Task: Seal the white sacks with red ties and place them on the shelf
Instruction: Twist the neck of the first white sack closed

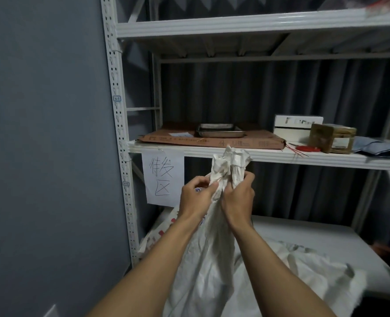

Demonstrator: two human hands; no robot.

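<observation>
My bare forearms rise from the bottom edge and draw together toward the middle of the view. My left hand [196,195] is held up with its back toward me, fingers curled and gripping the gathered neck of the white sack [231,162] from the left. My right hand [238,197] is just beside it at the same height, fingers curled round that neck from the right.
</observation>
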